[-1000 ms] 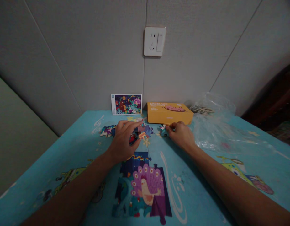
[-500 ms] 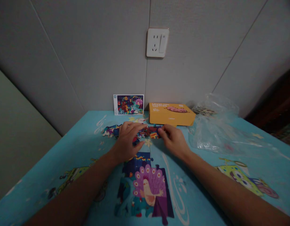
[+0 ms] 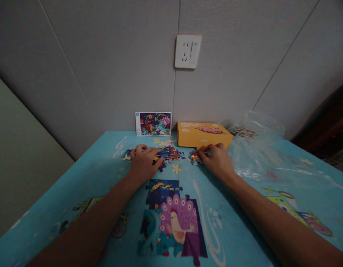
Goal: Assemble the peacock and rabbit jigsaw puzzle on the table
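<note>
A pile of loose puzzle pieces (image 3: 171, 153) lies near the back of the table. My left hand (image 3: 145, 162) rests over the pile's left part, its fingers apart. Right of the pile, my right hand (image 3: 216, 159) has its thumb and forefinger pinched at a small group of puzzle pieces (image 3: 194, 157), just in front of the orange box. Nearer to me lies a joined puzzle section (image 3: 177, 222) showing a purple peacock, flat on the cloth between my forearms.
An orange box (image 3: 201, 139) stands against the wall, with a picture card (image 3: 154, 124) upright to its left. Clear plastic bags (image 3: 260, 155) lie at the right, one with more pieces (image 3: 242, 131). A blue patterned cloth (image 3: 104, 163) covers the table.
My right hand has moved right, and pieces now lie apart from the pile beside it. My left hand has shifted slightly left, uncovering more of the pile.
</note>
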